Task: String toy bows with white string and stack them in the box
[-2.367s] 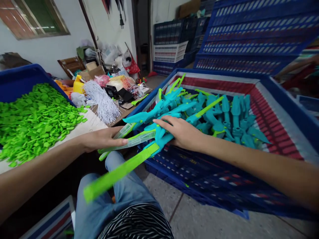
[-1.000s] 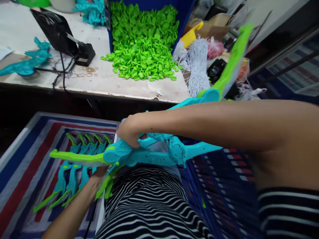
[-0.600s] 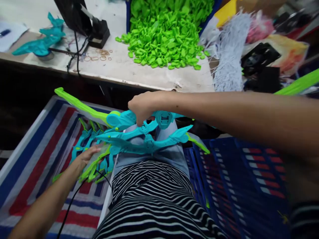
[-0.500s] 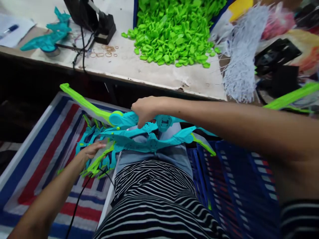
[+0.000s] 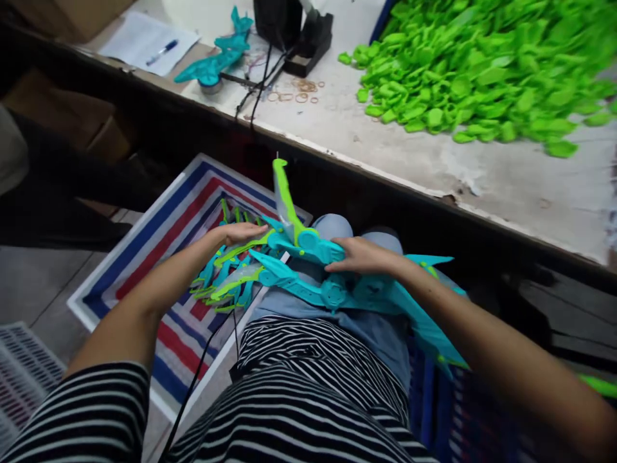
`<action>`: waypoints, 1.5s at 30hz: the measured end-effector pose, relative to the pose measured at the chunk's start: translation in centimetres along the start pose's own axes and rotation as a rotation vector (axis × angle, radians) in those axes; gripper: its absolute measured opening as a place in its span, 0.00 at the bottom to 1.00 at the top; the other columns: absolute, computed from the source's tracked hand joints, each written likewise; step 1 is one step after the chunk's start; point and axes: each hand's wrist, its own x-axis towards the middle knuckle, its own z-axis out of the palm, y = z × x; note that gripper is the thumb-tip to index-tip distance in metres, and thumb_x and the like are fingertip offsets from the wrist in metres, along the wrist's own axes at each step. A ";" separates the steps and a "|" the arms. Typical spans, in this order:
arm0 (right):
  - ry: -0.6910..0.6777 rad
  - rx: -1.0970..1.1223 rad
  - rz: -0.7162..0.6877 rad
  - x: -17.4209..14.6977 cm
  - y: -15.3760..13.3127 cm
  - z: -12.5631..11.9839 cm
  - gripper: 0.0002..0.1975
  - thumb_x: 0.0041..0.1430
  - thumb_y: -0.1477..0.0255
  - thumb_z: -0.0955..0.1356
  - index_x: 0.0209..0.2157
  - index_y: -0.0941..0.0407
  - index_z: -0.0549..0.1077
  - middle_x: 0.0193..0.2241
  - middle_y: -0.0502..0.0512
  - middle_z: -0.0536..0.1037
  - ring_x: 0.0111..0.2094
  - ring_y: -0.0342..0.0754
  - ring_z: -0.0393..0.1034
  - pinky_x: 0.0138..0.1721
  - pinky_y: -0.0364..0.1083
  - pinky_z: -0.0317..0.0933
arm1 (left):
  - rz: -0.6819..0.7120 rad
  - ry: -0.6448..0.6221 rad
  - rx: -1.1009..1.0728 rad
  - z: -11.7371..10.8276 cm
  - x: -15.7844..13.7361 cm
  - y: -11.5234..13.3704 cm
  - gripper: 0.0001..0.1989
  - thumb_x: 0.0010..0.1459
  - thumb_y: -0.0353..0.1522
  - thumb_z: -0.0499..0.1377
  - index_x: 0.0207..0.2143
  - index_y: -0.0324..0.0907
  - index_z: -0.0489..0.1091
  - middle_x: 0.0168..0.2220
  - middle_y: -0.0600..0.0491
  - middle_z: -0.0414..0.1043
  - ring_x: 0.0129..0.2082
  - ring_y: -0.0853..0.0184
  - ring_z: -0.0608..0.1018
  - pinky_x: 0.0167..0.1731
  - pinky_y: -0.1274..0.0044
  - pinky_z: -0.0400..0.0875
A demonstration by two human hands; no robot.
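Observation:
My right hand (image 5: 359, 255) is closed around the grip of a turquoise toy bow (image 5: 311, 245) with bright green limbs, held over my lap. One green limb of it points up. A second turquoise bow (image 5: 332, 294) lies across my thighs just below. My left hand (image 5: 243, 233) is stretched out flat, fingers straight, beside the bow's left end and over a green limb. Its fingertips seem to touch the turquoise part. Under it, several more turquoise and green bows (image 5: 236, 280) lie heaped in a striped-lined crate.
A white-rimmed crate (image 5: 144, 379) with red, white and blue lining stands at my left. On the table (image 5: 385, 148) are a heap of green plastic pieces (image 5: 453, 83), rubber bands (image 5: 308, 85), a black stand (image 5: 308, 48), a turquoise part (image 5: 212, 64) and paper with a pen (image 5: 162, 53).
The view has swung left. My right hand has brought the bow left and tilted its green limb upward. My left hand has moved up beside the bow's end, above the heap.

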 end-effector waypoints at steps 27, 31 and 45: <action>-0.004 0.433 -0.065 1.0 4.1 1.7 0.18 0.51 0.63 0.68 0.42 0.58 0.68 0.23 0.49 0.73 0.21 0.43 0.67 0.23 0.41 0.62 | 0.520 0.328 0.392 15.3 -8.5 -1.2 0.13 0.58 0.38 0.57 0.40 0.39 0.72 0.39 0.48 0.76 0.40 0.64 0.76 0.43 0.71 0.70; 0.047 0.396 -0.122 0.2 4.1 1.6 0.19 0.50 0.70 0.67 0.45 0.59 0.67 0.29 0.51 0.76 0.26 0.44 0.70 0.28 0.40 0.64 | 0.674 0.351 0.794 18.6 -5.0 -0.4 0.13 0.58 0.35 0.58 0.44 0.39 0.71 0.45 0.44 0.73 0.47 0.58 0.73 0.48 0.66 0.67; 0.169 -0.140 0.076 -2.1 0.8 2.4 0.26 0.56 0.74 0.63 0.58 0.61 0.60 0.42 0.65 0.76 0.41 0.56 0.73 0.40 0.48 0.64 | 0.874 0.555 0.812 20.6 -3.0 0.3 0.10 0.61 0.34 0.53 0.41 0.40 0.71 0.39 0.46 0.74 0.40 0.62 0.75 0.41 0.69 0.71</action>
